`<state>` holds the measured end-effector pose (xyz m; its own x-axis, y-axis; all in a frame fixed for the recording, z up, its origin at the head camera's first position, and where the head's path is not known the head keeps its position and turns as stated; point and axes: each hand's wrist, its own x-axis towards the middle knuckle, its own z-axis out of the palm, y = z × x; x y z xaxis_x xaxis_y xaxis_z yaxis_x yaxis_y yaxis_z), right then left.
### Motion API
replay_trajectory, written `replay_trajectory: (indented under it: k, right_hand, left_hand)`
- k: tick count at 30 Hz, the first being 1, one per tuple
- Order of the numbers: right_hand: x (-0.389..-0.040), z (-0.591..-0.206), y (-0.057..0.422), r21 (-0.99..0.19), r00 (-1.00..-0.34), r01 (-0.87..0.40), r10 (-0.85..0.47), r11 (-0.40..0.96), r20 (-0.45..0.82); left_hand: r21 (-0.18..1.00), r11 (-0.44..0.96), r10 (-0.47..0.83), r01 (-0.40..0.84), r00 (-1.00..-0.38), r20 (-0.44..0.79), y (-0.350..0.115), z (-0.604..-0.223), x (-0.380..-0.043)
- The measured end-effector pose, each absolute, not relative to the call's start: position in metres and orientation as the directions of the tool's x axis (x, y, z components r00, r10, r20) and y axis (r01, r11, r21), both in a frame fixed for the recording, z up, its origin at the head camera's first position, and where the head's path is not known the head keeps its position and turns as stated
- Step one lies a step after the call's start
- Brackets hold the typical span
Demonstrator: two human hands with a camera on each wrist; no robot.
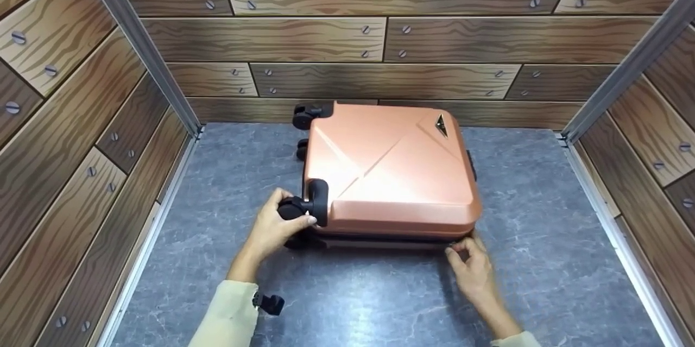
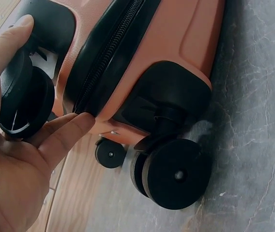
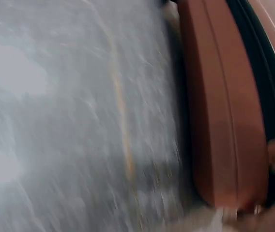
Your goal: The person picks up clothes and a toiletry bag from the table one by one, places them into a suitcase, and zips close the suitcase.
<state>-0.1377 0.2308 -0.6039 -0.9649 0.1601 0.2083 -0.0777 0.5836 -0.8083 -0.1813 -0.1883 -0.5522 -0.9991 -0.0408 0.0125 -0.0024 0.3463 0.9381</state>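
Note:
A rose-gold hard-shell suitcase (image 1: 380,173) lies flat on the floor, its wheels to the left. My left hand (image 1: 269,230) grips the upper near wheel (image 1: 290,208), with the thumb against the black corner guard. In the left wrist view, its fingertips touch the suitcase beside the black zipper (image 2: 111,43), and a lower double wheel (image 2: 176,174) rests near the floor. At the near right corner, my right hand (image 1: 475,271) holds the suitcase edge by the seam, thumb and forefinger close together. Its grip is blurred and partly cut off in the right wrist view.
Grey marbled floor (image 1: 233,162) surrounds the suitcase. Wood-patterned panels stand behind it (image 1: 326,37) and on both sides, with metal rails (image 1: 146,227) along the edges. A black camera mount (image 1: 270,304) sits on the left wrist.

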Motion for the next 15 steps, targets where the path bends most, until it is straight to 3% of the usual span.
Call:
replay_trajectory:
  k: [5, 10, 15]
  right_hand:
    - [-0.131, -0.6, 0.213, -0.792, -0.946, -0.038, 0.234, 0.609, 0.225]
    - [-0.128, -0.595, 0.204, -0.811, -0.962, -0.028, 0.205, 0.584, 0.181]
    - [-0.123, -0.593, 0.191, -0.761, -0.956, -0.063, 0.181, 0.646, 0.233]
  left_hand:
    - [0.941, 0.34, -0.043, -0.005, -0.999, 0.01, -0.188, -0.553, -0.181]
    - [0.941, 0.339, -0.052, -0.012, -0.999, 0.006, -0.189, -0.553, -0.181]
    - [0.943, 0.334, -0.047, -0.008, -0.999, 0.008, -0.189, -0.554, -0.181]
